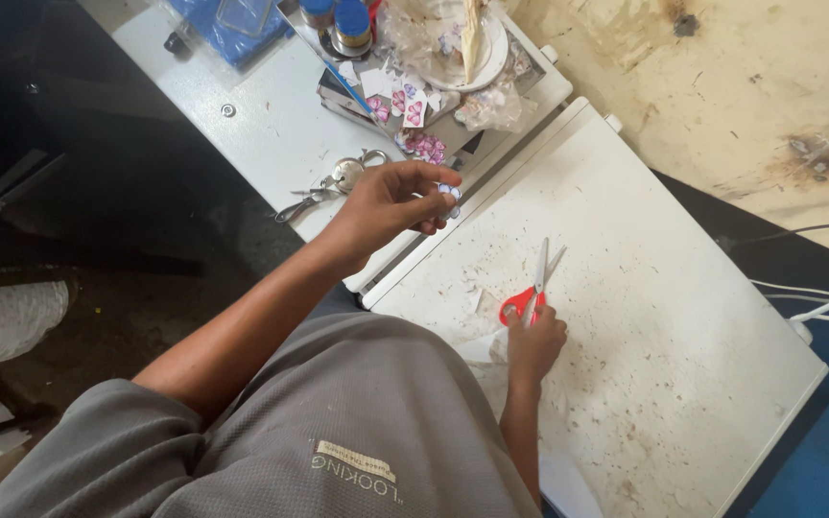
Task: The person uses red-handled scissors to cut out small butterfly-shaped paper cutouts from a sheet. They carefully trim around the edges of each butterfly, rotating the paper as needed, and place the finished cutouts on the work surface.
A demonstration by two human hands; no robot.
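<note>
My left hand [390, 203] is raised over the gap between the two white surfaces and pinches a small white and purple paper cutout [450, 195] at its fingertips. My right hand [535, 347] rests on the stained white board [654, 317] and grips red-handled scissors [532, 286]. Their blades are slightly apart and point away from me. White paper scraps [480, 347] lie on the board just left of that hand.
On the white table [242, 125] behind lie metal snips with a key ring [328, 187], pink butterfly cutouts [413, 110], a white plate [480, 53], jars [338, 21] and a blue bag [213, 24]. White cables [822, 307] run at the right.
</note>
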